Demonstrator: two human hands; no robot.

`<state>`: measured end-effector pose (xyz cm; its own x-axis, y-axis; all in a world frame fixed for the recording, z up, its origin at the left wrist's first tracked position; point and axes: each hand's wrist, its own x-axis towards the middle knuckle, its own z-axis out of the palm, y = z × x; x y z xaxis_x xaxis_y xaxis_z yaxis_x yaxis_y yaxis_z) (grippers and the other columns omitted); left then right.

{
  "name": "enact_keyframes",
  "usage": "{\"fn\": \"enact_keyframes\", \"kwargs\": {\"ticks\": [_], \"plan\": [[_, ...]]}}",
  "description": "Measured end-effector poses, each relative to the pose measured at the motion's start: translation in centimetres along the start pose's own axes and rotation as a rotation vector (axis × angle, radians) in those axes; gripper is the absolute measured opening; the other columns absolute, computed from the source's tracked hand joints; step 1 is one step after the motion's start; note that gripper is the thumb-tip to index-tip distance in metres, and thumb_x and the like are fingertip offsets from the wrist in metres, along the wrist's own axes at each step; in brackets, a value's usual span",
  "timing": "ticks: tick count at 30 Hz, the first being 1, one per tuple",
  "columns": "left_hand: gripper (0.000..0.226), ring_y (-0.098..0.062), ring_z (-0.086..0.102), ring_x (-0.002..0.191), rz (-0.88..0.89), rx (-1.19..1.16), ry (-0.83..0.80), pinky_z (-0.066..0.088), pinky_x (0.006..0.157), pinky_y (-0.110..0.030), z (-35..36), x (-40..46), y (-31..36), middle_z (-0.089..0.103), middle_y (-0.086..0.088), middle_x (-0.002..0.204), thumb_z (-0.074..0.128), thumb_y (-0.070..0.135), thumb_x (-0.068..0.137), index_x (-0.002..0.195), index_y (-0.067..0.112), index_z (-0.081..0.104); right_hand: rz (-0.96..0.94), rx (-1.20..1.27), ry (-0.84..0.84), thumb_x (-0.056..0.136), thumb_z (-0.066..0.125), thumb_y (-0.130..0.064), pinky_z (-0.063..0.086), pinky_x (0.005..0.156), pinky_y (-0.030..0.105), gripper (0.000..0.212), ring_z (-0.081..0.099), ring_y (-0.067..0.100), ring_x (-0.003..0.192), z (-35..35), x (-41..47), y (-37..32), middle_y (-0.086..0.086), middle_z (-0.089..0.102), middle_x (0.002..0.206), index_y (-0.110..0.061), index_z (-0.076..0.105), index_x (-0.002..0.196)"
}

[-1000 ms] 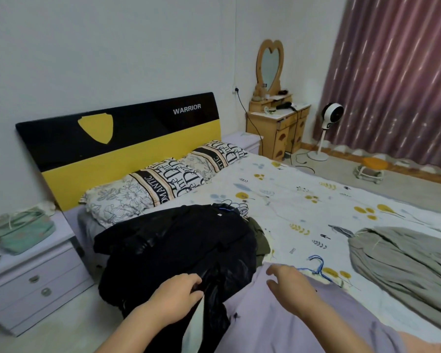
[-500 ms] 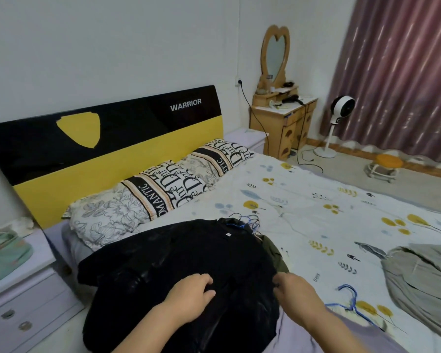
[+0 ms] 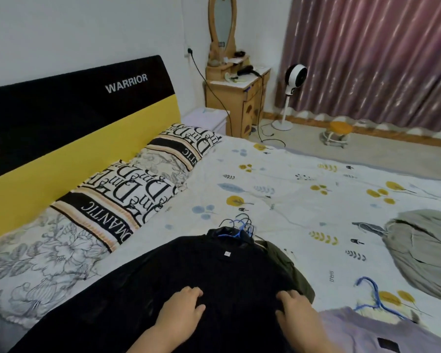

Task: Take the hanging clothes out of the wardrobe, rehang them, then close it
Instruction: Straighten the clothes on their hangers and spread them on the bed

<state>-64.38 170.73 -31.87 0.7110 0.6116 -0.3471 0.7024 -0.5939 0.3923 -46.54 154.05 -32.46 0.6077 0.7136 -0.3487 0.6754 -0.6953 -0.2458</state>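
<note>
A pile of clothes on hangers lies on the bed [image 3: 290, 189], topped by a black garment [image 3: 214, 271]. Several blue and black hanger hooks [image 3: 242, 225] stick out at its collar. An olive garment [image 3: 285, 261] peeks out under its right side. My left hand [image 3: 181, 312] and my right hand [image 3: 295, 312] both lie on the black garment's near part, fingers bent into the fabric. A lilac garment [image 3: 367, 332] on a blue hanger [image 3: 372, 294] lies at the lower right. A grey garment [image 3: 423, 250] lies at the right edge. No wardrobe is in view.
Two patterned pillows [image 3: 127, 194] lean on the black and yellow headboard [image 3: 74, 123]. Beyond the bed stand a small bedside cabinet [image 3: 209, 121], a wooden dressing table with mirror [image 3: 237, 98], a white standing fan [image 3: 290, 93], a low stool [image 3: 336, 133] and red curtains [image 3: 379, 54].
The view has swung to the right and closer to the bed. Both hands have slid up the black garment toward its middle, away from the lilac one.
</note>
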Motion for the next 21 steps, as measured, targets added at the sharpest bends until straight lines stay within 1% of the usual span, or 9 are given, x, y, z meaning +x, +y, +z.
{"fn": "enact_keyframes", "kwargs": {"ticks": [2,5,8,12,14,15,17,19,21], "plan": [[0.04,-0.007,0.046,0.12,0.004,0.014,-0.004,0.04,0.1,-0.021,0.2,2.5,-2.6,0.045,0.009,0.135,0.042,0.035,0.097,0.135,0.025,0.041,0.055,0.009,0.024,0.095,0.043,-0.033,0.037,0.102,0.029,0.049,0.037,0.02,0.13,1.4,2.3,-0.9,0.001,0.037,0.142,-0.022,0.032,0.142],[0.043,-0.009,0.038,0.128,0.008,0.075,-0.01,0.035,0.105,-0.024,0.7,6.3,-5.9,0.036,0.008,0.144,0.04,0.035,0.098,0.139,0.025,0.035,0.148,-0.017,0.038,0.097,0.041,-0.037,0.03,0.111,0.033,0.056,0.024,0.024,0.14,3.3,5.7,-1.5,0.007,0.021,0.153,-0.02,0.02,0.147],[0.048,-0.013,0.027,0.138,-0.014,0.167,-0.019,0.03,0.11,-0.028,1.1,10.3,-8.5,0.022,0.003,0.153,0.037,0.036,0.098,0.143,0.024,0.028,0.226,-0.039,0.053,0.097,0.039,-0.039,0.023,0.116,0.039,0.063,0.013,0.027,0.144,5.0,8.8,-1.5,0.011,0.011,0.157,-0.018,0.011,0.149],[0.055,-0.019,0.018,0.143,-0.038,0.225,-0.009,0.027,0.112,-0.031,1.4,16.0,-10.8,0.008,-0.002,0.157,0.036,0.037,0.099,0.147,0.02,0.019,0.329,-0.08,0.081,0.098,0.032,-0.044,0.016,0.116,0.044,0.065,0.002,0.028,0.146,6.8,12.6,-0.4,0.011,0.0,0.158,-0.018,0.001,0.15],[0.057,-0.02,0.015,0.144,-0.039,0.251,0.019,0.024,0.113,-0.032,1.5,19.0,-11.5,0.005,-0.004,0.158,0.035,0.038,0.099,0.149,0.019,0.014,0.375,-0.062,0.075,0.099,0.03,-0.045,0.015,0.116,0.046,0.065,0.002,0.027,0.146,7.8,14.3,0.3,0.009,0.001,0.158,-0.017,0.001,0.149],[0.058,-0.02,0.014,0.144,-0.042,0.265,0.036,0.023,0.113,-0.033,1.6,20.4,-11.8,0.004,-0.005,0.158,0.033,0.038,0.099,0.149,0.018,0.012,0.392,-0.04,0.066,0.098,0.029,-0.045,0.015,0.116,0.046,0.065,0.005,0.026,0.146,8.2,14.9,0.5,0.009,0.005,0.158,-0.017,0.001,0.149],[0.059,-0.022,0.011,0.145,-0.049,0.274,0.051,0.02,0.115,-0.034,2.1,23.0,-12.4,0.002,-0.006,0.158,0.03,0.039,0.1,0.149,0.016,0.008,0.409,-0.024,0.066,0.098,0.03,-0.047,0.021,0.114,0.045,0.065,0.018,0.024,0.143,9.1,15.8,0.9,0.007,0.018,0.154,-0.017,0.005,0.149],[0.059,-0.022,0.009,0.145,-0.075,0.276,-0.006,0.018,0.116,-0.037,3.1,25.2,-13.1,0.002,-0.005,0.158,0.026,0.041,0.1,0.15,0.016,0.006,0.409,-0.071,0.102,0.096,0.032,-0.051,0.031,0.11,0.041,0.066,0.031,0.022,0.135,9.5,16.4,1.1,0.004,0.032,0.145,-0.017,0.009,0.148],[0.058,-0.022,0.017,0.143,-0.106,0.255,-0.08,0.023,0.115,-0.04,4.0,26.5,-13.5,0.013,-0.006,0.156,0.026,0.042,0.1,0.149,0.015,0.012,0.404,-0.089,0.132,0.094,0.037,-0.053,0.036,0.105,0.036,0.07,0.036,0.021,0.129,9.4,16.9,1.3,0.003,0.037,0.138,-0.016,0.011,0.147]]}}
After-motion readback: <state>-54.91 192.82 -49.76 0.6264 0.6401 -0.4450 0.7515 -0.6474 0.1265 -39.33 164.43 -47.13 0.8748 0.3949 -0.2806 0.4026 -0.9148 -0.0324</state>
